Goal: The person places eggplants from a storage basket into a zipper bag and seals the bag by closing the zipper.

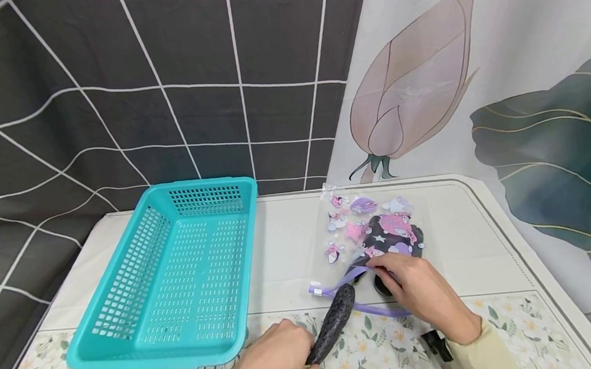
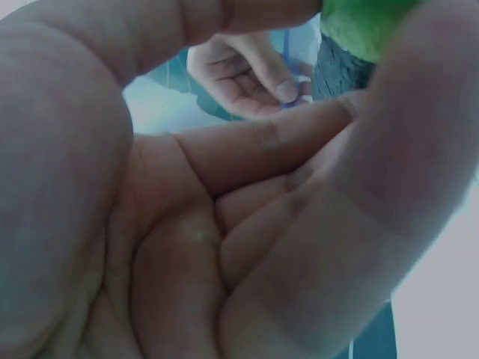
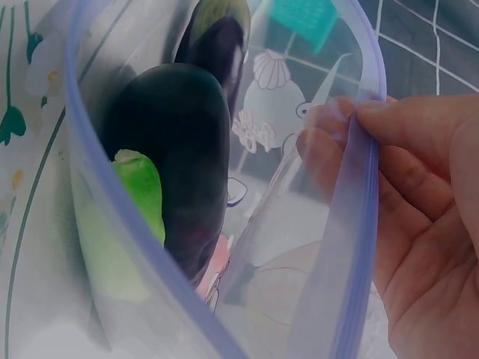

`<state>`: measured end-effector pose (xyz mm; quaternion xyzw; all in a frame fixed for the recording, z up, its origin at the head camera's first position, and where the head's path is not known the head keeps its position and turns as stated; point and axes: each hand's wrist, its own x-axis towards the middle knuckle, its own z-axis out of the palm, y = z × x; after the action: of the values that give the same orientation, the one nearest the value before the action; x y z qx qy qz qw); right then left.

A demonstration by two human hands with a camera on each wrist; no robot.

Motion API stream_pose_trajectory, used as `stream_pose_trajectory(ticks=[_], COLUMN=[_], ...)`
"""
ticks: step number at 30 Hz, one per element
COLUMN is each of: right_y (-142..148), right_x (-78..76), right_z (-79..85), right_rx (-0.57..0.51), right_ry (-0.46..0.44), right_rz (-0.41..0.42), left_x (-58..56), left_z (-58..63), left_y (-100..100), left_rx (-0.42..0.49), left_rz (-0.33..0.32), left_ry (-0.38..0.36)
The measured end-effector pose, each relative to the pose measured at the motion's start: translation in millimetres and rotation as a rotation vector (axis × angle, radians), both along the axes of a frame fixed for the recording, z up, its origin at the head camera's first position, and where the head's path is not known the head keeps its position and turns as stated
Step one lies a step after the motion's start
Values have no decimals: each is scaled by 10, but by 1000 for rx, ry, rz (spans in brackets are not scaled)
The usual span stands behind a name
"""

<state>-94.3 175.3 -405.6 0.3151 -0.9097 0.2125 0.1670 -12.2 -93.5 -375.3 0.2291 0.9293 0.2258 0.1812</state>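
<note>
My left hand (image 1: 277, 357) pinches the lower end of a dark, bumpy, cucumber-shaped vegetable (image 1: 334, 320). Its far end reaches the mouth of a clear zip bag (image 1: 321, 262) with printed cartoons; a green part (image 2: 363, 26) of it shows between the fingers in the left wrist view. With thumb and fingers, my right hand (image 1: 426, 289) grips the bag's purple zip edge (image 3: 359, 187) and holds the mouth apart. Inside the bag, the right wrist view shows a dark eggplant (image 3: 183, 127) with a green stem end, and another eggplant (image 3: 217, 45) behind it.
A turquoise plastic basket (image 1: 250, 239) stands left of the bag on the table. The table has a floral cloth (image 1: 521, 323) along its front. Behind hang a dark gridded curtain (image 1: 198, 117) and a white one with printed flowers (image 1: 422, 78).
</note>
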Motion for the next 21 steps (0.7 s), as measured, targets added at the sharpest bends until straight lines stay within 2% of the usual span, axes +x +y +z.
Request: stream_pose_trajectory(ticks=[3,8,11,17,21], right_y=[-2,-4,-9,-26,-29], right_x=[5,10,10,12,12], right_z=[10,14,11,8,7], right_rx=[4,8,3,-15,-21], right_ry=[-1,-9,-5,18,25], right_rz=[-2,-5,1,17,21], left_x=[4,35,50,73,86], left_z=[-28,-77,-107,-160,-182], left_y=[46,133,190,283,334], left_rx=[20,36,35,20,27], left_rz=[25,112,153,185,226], left_ry=[-26,-73,-67,22,13])
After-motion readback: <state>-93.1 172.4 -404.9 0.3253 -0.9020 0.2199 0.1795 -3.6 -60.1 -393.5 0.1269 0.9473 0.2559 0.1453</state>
